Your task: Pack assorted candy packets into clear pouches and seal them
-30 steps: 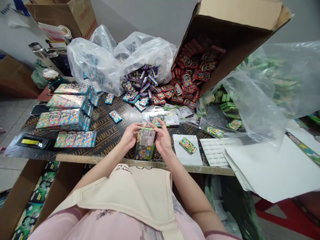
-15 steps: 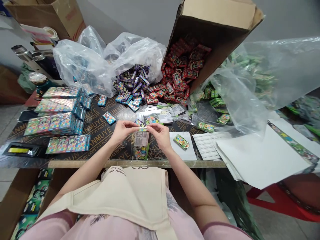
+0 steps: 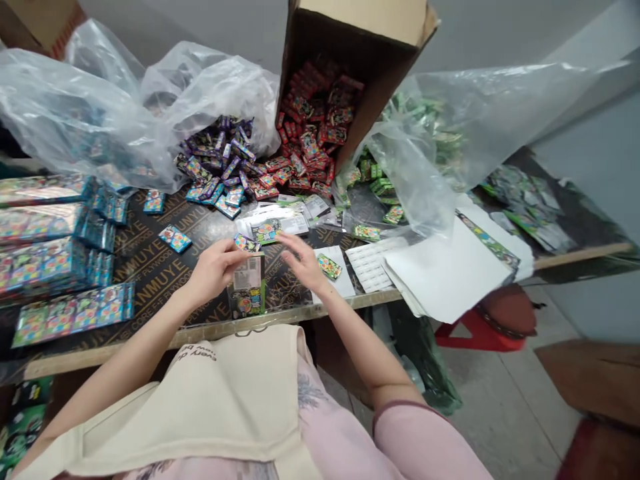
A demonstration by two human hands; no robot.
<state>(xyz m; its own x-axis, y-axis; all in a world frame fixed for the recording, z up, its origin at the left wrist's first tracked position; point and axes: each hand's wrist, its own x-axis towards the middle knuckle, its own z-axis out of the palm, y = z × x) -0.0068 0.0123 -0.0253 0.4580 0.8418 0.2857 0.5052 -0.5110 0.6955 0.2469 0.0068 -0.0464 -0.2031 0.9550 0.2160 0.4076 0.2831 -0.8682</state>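
My left hand (image 3: 214,268) pinches the top edge of a flat printed packet (image 3: 250,293), grey above with green, black and bright colours below. It is upright near the table's front edge. My right hand (image 3: 303,263) is apart from the packet, fingers stretched out and holding nothing. Just past my left fingertips lies a small purple box (image 3: 245,243). Flat green-and-black packets (image 3: 267,231) lie beyond my right fingers. Right of that hand, a small green box (image 3: 329,267) rests on a white sheet (image 3: 347,281).
Stacks of wrapped blue boxes (image 3: 40,263) stand at left. Loose purple boxes (image 3: 220,153) and red boxes (image 3: 310,153) spill at the back, the red from a tipped carton (image 3: 370,100). Green boxes (image 3: 383,187) lie by a clear bag (image 3: 420,187). White papers (image 3: 440,273) overhang the front edge.
My right hand has let go of the packet's top edge and moved right, its fingers spreading. My left hand keeps its pinch. The view has swung to the right.
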